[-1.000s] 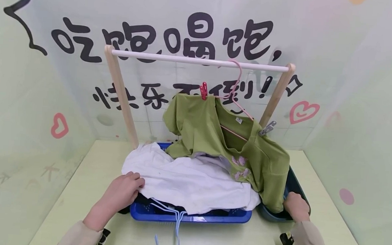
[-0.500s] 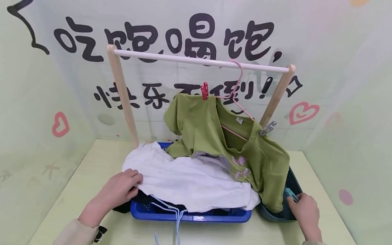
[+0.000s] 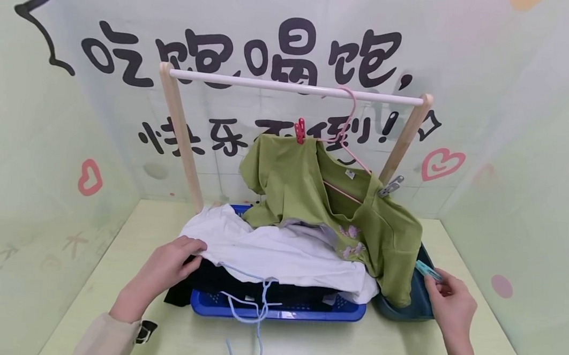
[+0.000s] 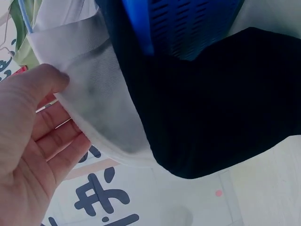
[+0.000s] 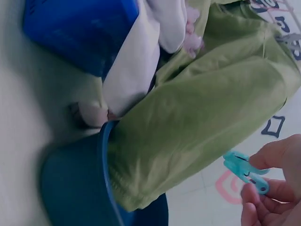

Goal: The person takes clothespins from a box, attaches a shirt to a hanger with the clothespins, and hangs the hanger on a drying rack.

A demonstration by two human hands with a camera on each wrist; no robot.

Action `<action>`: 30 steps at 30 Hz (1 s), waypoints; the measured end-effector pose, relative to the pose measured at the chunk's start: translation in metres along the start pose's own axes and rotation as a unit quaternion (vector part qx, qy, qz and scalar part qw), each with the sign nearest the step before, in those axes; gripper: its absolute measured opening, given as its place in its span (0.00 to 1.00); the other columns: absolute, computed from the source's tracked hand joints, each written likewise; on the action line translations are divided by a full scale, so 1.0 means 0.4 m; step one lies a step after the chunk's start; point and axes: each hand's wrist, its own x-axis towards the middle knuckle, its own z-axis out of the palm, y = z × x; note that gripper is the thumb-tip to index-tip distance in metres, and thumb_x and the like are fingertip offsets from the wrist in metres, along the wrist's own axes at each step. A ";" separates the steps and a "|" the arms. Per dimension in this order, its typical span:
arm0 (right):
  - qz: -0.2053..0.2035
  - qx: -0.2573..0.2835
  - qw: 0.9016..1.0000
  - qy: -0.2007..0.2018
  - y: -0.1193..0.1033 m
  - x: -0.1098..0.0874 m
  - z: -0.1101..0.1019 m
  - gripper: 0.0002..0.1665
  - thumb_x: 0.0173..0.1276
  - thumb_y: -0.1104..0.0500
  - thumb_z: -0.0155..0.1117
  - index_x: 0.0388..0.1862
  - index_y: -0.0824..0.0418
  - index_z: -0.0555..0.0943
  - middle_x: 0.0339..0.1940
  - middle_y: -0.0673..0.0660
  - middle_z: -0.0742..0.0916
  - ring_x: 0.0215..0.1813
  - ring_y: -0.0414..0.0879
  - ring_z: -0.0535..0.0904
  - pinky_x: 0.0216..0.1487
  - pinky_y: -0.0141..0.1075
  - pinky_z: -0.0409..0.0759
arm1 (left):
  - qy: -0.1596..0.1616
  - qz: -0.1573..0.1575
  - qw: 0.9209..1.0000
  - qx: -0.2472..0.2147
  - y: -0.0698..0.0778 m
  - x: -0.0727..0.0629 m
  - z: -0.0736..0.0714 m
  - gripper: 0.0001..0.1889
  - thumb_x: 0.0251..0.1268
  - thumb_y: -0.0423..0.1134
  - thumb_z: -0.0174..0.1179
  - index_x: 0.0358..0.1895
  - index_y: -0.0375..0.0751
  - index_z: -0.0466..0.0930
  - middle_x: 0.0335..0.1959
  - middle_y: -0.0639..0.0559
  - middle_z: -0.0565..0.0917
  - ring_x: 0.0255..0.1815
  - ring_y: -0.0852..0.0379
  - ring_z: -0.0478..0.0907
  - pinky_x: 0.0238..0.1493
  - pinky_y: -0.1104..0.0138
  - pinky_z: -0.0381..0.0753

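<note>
My left hand [image 3: 171, 265] pinches the near left edge of a white garment [image 3: 266, 251], its thumb on the cloth and its fingers behind in the left wrist view. A light blue hanger [image 3: 264, 300] pokes out from under that garment, and black cloth [image 4: 225, 103] lies below it. My right hand [image 3: 451, 304] holds a teal clothespin [image 5: 245, 170] between thumb and fingers, raised beside a green top [image 3: 294, 180]. The top hangs from a pink hanger [image 3: 352, 108], with a red clothespin [image 3: 300, 130] and a grey clothespin [image 3: 392, 187] at its shoulders.
A white rod [image 3: 289, 86] on wooden posts [image 3: 182, 134] spans the back. Under the clothes sits a blue basket [image 3: 306, 314]. To its right stands a dark teal bin [image 5: 75, 174], with a sleeve of the green top hanging into it.
My right hand has come up out of the bin with the teal clothespin. My left hand has lifted the white garment's near edge, uncovering more black cloth and the blue hanger.
</note>
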 end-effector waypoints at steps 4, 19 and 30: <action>-0.008 0.051 0.998 0.027 -0.027 -0.009 -0.001 0.11 0.56 0.69 0.67 0.40 0.71 0.83 0.23 0.38 0.73 0.23 0.23 0.66 0.26 0.13 0.64 | 0.016 0.001 1.000 0.000 -0.001 0.004 -0.004 0.14 0.41 0.27 0.66 0.35 0.41 0.76 0.28 0.51 0.79 0.25 0.57 0.75 0.22 0.63 0.77; -0.190 0.179 0.965 0.006 -0.107 -0.028 0.022 0.27 0.49 0.83 0.63 0.51 0.74 0.78 0.39 0.39 0.82 0.35 0.25 0.76 0.37 0.16 0.71 | 0.056 -0.018 0.998 -0.004 0.009 0.023 -0.001 0.15 0.41 0.23 0.70 0.35 0.35 0.79 0.29 0.45 0.82 0.29 0.50 0.80 0.28 0.58 0.81; -0.247 0.254 0.935 -0.027 -0.179 -0.039 0.064 0.27 0.38 0.90 0.62 0.42 0.82 0.72 0.38 0.59 0.87 0.41 0.34 0.81 0.42 0.22 0.75 | 0.098 -0.043 0.994 -0.006 0.011 0.030 0.013 0.12 0.42 0.24 0.70 0.34 0.33 0.83 0.28 0.44 0.83 0.29 0.49 0.81 0.28 0.56 0.81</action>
